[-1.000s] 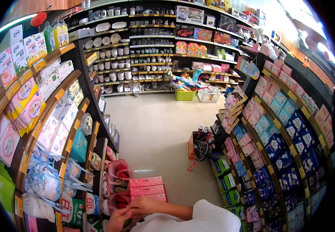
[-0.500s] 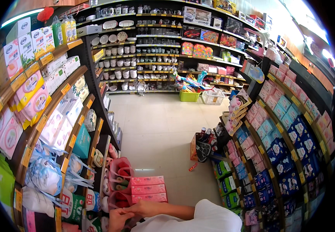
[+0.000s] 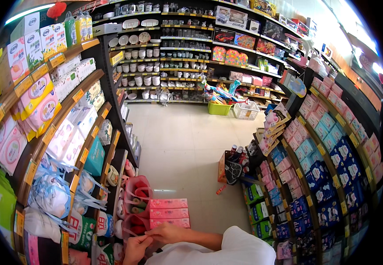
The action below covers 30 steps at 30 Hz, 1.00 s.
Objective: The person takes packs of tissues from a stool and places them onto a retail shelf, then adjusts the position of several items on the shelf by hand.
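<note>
Head view, hands: from my distant station I see the left hand (image 3: 136, 248) and right hand (image 3: 167, 233) brought together near the lower edge, fingers narrow and fingertips meeting; I cannot tell whether anything thin is pinched between them; if so, a loose fingertip hold could let it drop.

Pink boxes (image 3: 169, 213): three in a row, directly beyond the right hand, which overlaps the nearest one in my view; I cannot tell whether they touch; I judge that a careless turn of the wrist could push that box askew.

Pink bags (image 3: 130, 191): beside the boxes on their left, with looped handles; the lower bag is near the fingers, so a handle could snag one and tip it.

White sleeve (image 3: 226, 247): spread across the lower edge, hiding what lies beneath; something there could be brushed without my seeing it.

Blue-and-white packs (image 3: 52, 198): on the left shelf, their ribbons trailing over its edge; a sideways swing of the left arm could drag one off.

Red slip (image 3: 221, 190): flat on the tiled floor (image 3: 191, 163), near the carton (image 3: 222, 168); a foot could slide on it.
</note>
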### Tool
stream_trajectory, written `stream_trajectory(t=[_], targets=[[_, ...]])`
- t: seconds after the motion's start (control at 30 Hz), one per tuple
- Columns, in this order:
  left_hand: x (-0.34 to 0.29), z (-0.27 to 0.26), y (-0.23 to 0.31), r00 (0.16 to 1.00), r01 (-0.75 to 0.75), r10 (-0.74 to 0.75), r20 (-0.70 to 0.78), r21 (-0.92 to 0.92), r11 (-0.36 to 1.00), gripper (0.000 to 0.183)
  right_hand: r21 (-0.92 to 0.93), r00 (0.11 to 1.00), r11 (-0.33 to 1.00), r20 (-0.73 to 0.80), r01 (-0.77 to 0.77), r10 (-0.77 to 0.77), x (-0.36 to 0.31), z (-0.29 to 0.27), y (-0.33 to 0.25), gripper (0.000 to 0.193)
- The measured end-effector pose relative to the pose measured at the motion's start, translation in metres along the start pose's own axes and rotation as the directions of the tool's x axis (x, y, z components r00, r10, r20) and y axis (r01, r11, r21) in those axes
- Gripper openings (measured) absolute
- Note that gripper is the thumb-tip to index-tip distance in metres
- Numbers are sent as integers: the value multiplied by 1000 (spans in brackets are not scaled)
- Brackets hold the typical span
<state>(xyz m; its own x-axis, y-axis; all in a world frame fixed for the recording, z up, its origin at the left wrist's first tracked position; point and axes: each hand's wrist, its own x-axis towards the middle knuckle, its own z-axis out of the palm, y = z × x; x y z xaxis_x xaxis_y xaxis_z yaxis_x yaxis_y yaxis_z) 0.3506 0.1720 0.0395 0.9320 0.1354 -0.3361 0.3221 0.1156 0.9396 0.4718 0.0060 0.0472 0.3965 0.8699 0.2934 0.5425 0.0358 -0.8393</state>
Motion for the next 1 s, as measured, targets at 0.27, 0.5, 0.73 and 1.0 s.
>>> stream_trajectory(t=[0.27,0.5,0.73,1.0], targets=[[11,-9,-5,934,278,-139,328,-427,861,38,-68,986,993,-141,-96,86,-3,5,7,19],[11,-18,-1,892,235,-92,442,-281,931,38,41,996,998,-61,-56,59,1,-1,1,18],[16,-12,-15,974,103,-105,201,20,995,22,188,985,974,141,-128,102,-9,-9,3,18],[26,-26,-58,1000,15,-14,16,-23,1000,9,114,983,991,178,-71,50,0,-15,-8,29]])
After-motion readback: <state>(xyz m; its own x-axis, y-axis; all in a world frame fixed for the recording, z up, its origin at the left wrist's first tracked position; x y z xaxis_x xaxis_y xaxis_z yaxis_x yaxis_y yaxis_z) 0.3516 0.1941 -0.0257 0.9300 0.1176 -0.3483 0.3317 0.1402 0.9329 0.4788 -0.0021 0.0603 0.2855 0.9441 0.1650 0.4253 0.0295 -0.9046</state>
